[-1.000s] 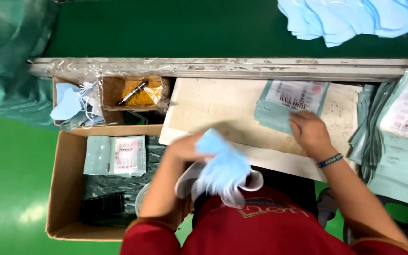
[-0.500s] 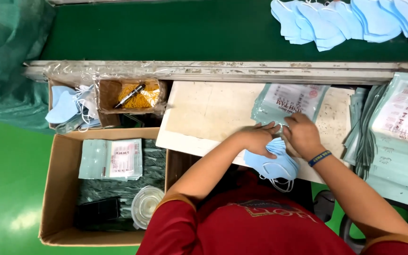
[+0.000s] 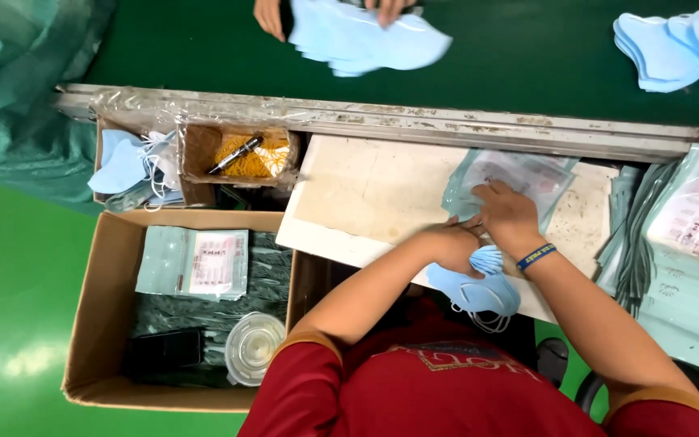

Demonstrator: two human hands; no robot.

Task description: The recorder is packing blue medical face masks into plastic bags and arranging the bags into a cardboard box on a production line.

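My left hand [image 3: 446, 240] grips a stack of light blue face masks [image 3: 472, 285] at the near edge of the pale work board [image 3: 366, 202], their ear loops hanging below. My right hand [image 3: 507, 212], with a blue wristband, lies on a clear plastic pouch with a printed insert [image 3: 519, 174] and pinches its open end right above the masks. The two hands touch each other over the pouch mouth.
A cardboard box [image 3: 99, 324] at left holds packed pouches [image 3: 196, 263] and a round plastic lid [image 3: 254, 346]. Small trays hold masks [image 3: 127, 166] and a pen on rubber bands [image 3: 240, 154]. Stacks of pouches [image 3: 689, 235] lie at right. Another person's hands [image 3: 273, 14] handle masks on the green belt.
My left hand carried the blue masks from my lap up and right to the pouch. The view shifted down, and another person's hands with masks came into sight at the top.
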